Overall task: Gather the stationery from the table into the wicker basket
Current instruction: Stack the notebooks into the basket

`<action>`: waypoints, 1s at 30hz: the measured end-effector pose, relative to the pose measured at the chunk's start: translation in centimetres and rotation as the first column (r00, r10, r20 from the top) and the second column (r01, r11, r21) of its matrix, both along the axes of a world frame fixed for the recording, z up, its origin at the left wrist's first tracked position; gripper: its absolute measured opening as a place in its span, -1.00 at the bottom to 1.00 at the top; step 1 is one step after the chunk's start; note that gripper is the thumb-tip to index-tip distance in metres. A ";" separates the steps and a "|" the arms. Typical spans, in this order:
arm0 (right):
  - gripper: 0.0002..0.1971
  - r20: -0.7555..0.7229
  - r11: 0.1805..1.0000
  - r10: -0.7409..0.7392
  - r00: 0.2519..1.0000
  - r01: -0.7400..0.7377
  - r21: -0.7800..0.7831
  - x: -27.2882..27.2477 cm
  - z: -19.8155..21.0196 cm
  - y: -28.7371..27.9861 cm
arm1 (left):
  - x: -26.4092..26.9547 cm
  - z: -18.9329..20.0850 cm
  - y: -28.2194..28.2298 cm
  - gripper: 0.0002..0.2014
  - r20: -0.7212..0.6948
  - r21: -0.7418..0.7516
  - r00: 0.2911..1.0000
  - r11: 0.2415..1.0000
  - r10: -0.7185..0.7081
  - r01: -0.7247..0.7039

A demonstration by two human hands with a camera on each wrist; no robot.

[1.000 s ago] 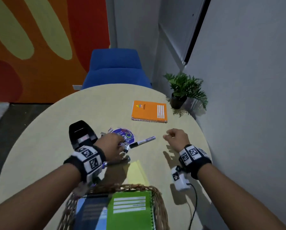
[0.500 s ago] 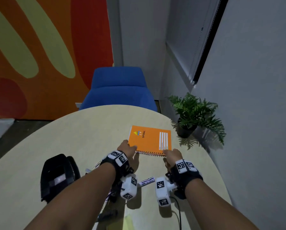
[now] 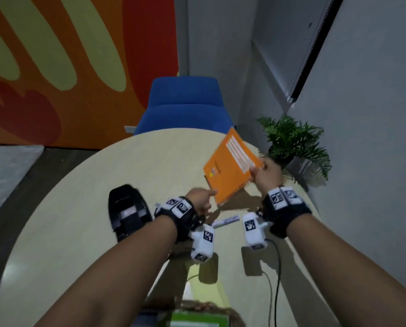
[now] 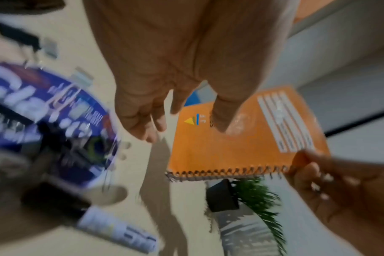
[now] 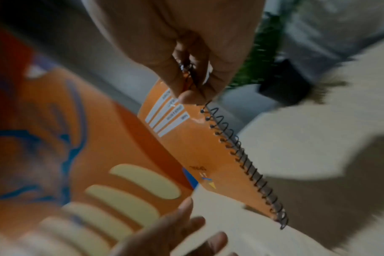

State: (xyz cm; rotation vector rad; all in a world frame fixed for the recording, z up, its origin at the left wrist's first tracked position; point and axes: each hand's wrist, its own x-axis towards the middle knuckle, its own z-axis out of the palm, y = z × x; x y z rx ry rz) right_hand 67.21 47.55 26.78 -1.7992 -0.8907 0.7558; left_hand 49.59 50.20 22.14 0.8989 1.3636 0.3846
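Observation:
The orange spiral notebook (image 3: 230,171) hangs tilted above the far right of the round table (image 3: 103,185). My right hand (image 3: 258,168) pinches its corner at one end of the wire spiral (image 5: 241,149), thumb on the cover (image 4: 230,152). My left hand (image 3: 206,197) is open just below the notebook's low corner, fingers (image 4: 147,128) straight, holding nothing; whether it touches the cover I cannot tell. A marker (image 3: 225,220) lies on the table between my wrists. The wicker basket (image 3: 211,305) sits at the near edge with a green notebook (image 3: 197,320) inside.
A black stapler-like device (image 3: 128,213) stands left of my left wrist. A blue round printed disc (image 4: 55,112) with small clips beside it lies under my left wrist. A yellow note (image 3: 204,284) lies before the basket. A potted plant (image 3: 291,142) and blue chair (image 3: 185,105) stand beyond the table.
Half a second ago both hands were at the near edge of the notebook lying flat. Now my right hand has lifted it, tilted, and my left hand has come off it.

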 end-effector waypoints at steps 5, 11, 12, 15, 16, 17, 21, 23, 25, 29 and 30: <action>-0.75 0.051 0.919 0.299 0.953 -0.302 0.254 -5.7 9.7 -7.0 | -8.1 8.1 -4.2 -0.12 -0.015 0.550 0.999 0.834 0.047 -0.031; -0.81 -0.164 0.841 0.522 0.837 -0.474 0.259 -11.3 12.6 -15.8 | -20.2 11.9 -13.9 -0.60 -0.141 0.739 0.977 0.640 -0.162 0.213; -0.79 -0.196 0.842 0.531 0.824 -0.488 0.230 -12.1 11.7 -16.8 | -21.6 11.3 -16.1 -0.66 -0.138 0.720 0.975 0.658 -0.175 0.220; -0.77 -0.124 0.840 0.541 0.832 -0.541 0.032 -14.7 6.9 -19.5 | -24.8 8.1 -23.1 -0.69 -0.190 0.617 0.967 0.745 -0.172 0.254; -0.77 -0.098 0.833 0.547 0.831 -0.552 -0.033 -15.6 4.9 -20.4 | -25.5 6.9 -25.2 -0.68 -0.223 0.562 0.959 0.780 -0.176 0.274; -0.78 -0.074 0.821 0.557 0.827 -0.562 -0.102 -16.3 2.9 -21.2 | -26.0 5.5 -26.9 -0.64 -0.248 0.509 0.953 0.813 -0.176 0.283; -0.88 0.010 0.705 0.633 0.774 -0.572 -0.419 -19.1 -2.5 -23.1 | -26.4 1.3 -31.0 -0.42 -0.484 0.400 0.838 0.788 -0.253 0.469; -0.84 0.119 0.669 0.681 0.722 -0.548 -0.502 -20.2 -3.3 -23.6 | -25.8 0.8 -31.9 -0.31 -0.628 0.281 0.685 0.713 -0.369 0.642; -0.67 0.202 0.650 0.722 0.661 -0.548 -0.527 -20.6 -3.2 -23.7 | -24.8 1.3 -32.5 -0.21 -0.766 0.125 0.450 0.579 -0.460 0.805; -0.50 0.262 0.645 0.754 0.603 -0.602 -0.470 -19.8 -2.4 -24.7 | -21.8 3.0 -32.3 -0.30 -0.856 0.075 0.179 0.227 -0.484 0.971; -0.49 0.268 0.628 0.769 0.580 -0.608 -0.486 -19.5 -2.4 -25.3 | -21.4 2.6 -32.4 -0.39 -0.781 0.032 0.117 0.149 -0.613 0.988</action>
